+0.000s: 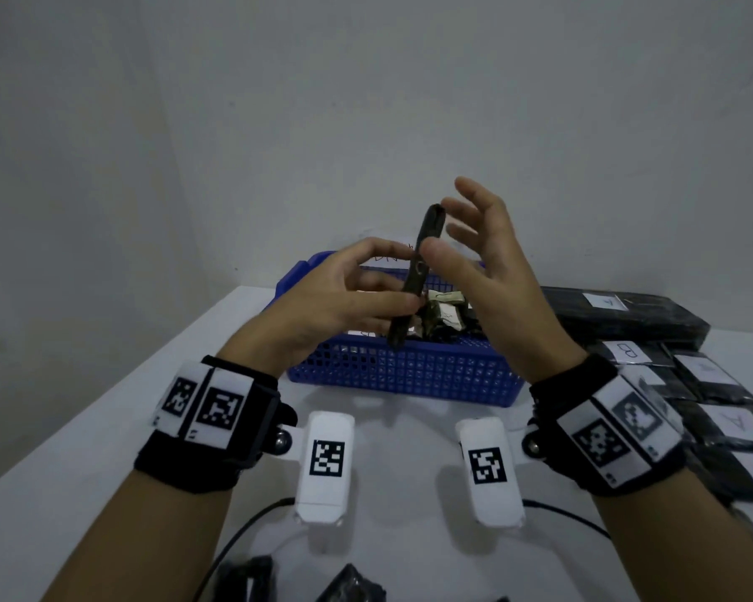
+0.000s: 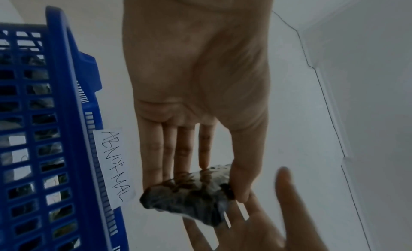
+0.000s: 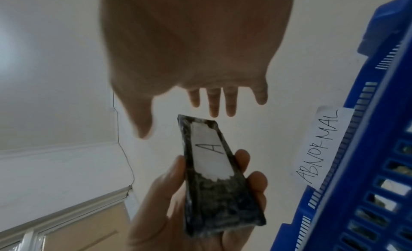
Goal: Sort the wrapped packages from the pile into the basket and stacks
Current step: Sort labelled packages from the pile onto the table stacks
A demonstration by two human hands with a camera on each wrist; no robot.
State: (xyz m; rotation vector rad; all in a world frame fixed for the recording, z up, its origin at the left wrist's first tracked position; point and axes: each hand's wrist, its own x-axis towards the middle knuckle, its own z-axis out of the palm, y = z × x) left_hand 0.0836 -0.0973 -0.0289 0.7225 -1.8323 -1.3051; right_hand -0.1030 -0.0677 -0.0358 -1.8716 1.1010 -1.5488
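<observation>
Over the blue basket my left hand pinches a flat black wrapped package between thumb and fingers and holds it upright on edge. In the right wrist view the package shows a white label marked "A". My right hand hovers just right of the package with its fingers spread and holds nothing. In the left wrist view the package sits at the tips of my left hand. The basket carries a paper tag reading "ABNORMAL" and holds several crumpled packages.
Black packages lie in stacks at the right of the white table: a long one marked A, one marked B, another marked A. More black packages lie at the near edge, beside cables. A wall stands close behind the basket.
</observation>
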